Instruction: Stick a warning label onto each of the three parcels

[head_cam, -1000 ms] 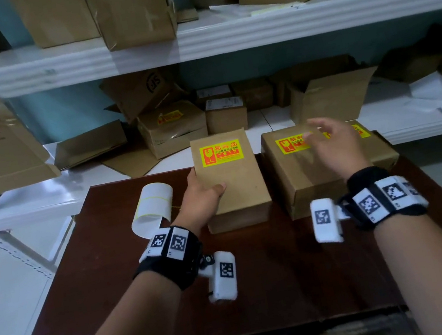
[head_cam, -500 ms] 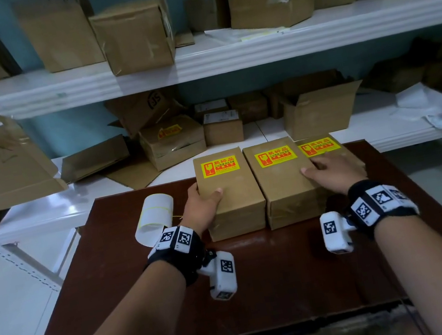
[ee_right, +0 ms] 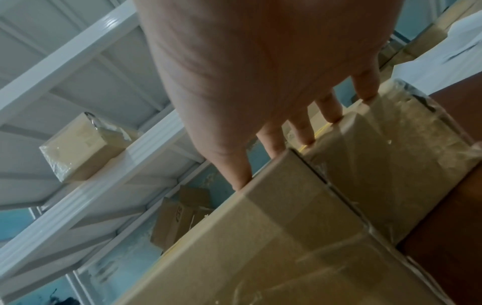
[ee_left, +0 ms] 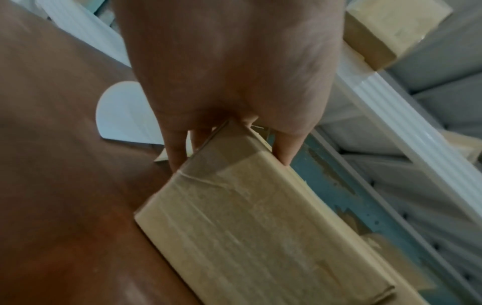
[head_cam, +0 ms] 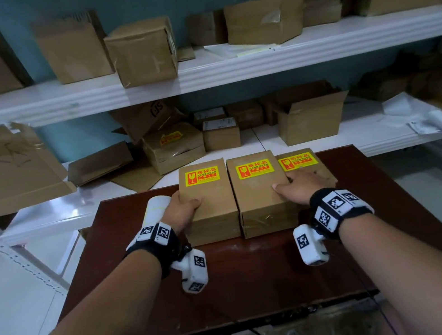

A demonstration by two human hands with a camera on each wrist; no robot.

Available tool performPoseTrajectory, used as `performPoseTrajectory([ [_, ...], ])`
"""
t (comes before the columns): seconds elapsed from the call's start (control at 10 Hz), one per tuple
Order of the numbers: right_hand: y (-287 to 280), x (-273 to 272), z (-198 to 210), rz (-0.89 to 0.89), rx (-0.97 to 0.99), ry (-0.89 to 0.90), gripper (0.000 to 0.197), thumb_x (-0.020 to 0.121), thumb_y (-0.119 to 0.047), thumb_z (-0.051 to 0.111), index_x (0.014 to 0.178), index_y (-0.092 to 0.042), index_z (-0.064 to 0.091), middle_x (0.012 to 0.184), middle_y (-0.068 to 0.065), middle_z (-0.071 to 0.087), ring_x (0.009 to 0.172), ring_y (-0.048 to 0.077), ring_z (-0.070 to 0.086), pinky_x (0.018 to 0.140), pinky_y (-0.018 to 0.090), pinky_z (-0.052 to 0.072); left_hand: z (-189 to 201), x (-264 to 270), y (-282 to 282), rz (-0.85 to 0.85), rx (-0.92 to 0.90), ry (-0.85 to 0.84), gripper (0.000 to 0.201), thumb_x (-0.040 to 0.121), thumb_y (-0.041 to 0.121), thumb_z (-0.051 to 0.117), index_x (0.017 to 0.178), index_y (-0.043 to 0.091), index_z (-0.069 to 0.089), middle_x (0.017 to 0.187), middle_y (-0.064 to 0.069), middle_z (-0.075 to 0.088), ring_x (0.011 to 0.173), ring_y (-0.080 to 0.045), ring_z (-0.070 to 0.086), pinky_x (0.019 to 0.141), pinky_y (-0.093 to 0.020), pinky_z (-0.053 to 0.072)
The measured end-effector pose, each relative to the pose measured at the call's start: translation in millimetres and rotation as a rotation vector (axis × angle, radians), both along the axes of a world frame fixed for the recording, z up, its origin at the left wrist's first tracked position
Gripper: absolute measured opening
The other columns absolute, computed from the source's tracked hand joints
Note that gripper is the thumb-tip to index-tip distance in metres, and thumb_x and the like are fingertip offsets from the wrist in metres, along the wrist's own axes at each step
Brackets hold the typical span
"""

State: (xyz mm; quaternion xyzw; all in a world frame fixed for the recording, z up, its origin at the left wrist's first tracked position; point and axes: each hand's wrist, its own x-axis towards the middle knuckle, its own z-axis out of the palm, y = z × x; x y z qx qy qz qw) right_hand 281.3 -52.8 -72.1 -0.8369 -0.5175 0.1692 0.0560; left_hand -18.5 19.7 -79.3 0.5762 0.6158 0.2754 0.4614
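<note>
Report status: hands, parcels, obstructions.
Left hand grips left parcel; right hand rests open across middle parcel and right parcel. All three labelled. Label roll beside left hand.

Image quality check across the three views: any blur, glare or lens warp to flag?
Head view: sharp centre, yellow labels legible as print, shelves bowed by the wide lens, glare on their white surfaces. Left wrist view: dim, soft, left hand fills the top. Right wrist view: motion-smeared, tape sheen on the parcels.

Bare forearms; black wrist straps (head_cam: pixel 154 245) with black-and-white marker tiles; white marker-tagged camera blocks (head_cam: pixel 310 244) beneath.
</note>
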Motion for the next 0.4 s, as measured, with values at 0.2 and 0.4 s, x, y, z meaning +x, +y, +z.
performPoseTrajectory([
  [0.2,-3,-12,17,0.017,-0.054,-0.021,0.078,0.089,-0.072,0.040,0.153,-0.027,0.037,0.163,0.006,0.028,0.148,0.035,0.028,0.118,0.053,0.028,21,0,-3,-0.103,0.076,0.378,0.068,0.094,0.041,0.060,0.146,0.007,0.032,0.138,-0.014,0.053,0.124,-0.035,0.054,0.101,-0.042,0.045],
  [0.4,-5,-24,48,0.136,0.025,-0.045,0.067,0.096,-0.059,0.041,0.157,-0.041,0.020,0.168,0.003,0.010,0.152,0.038,0.013,0.122,0.056,0.016,57,0,-7,-0.182,0.258,0.557,0.051,0.095,0.041,0.045,0.135,0.009,0.046,0.138,-0.011,0.055,0.118,-0.030,0.057,0.099,-0.039,0.046],
])
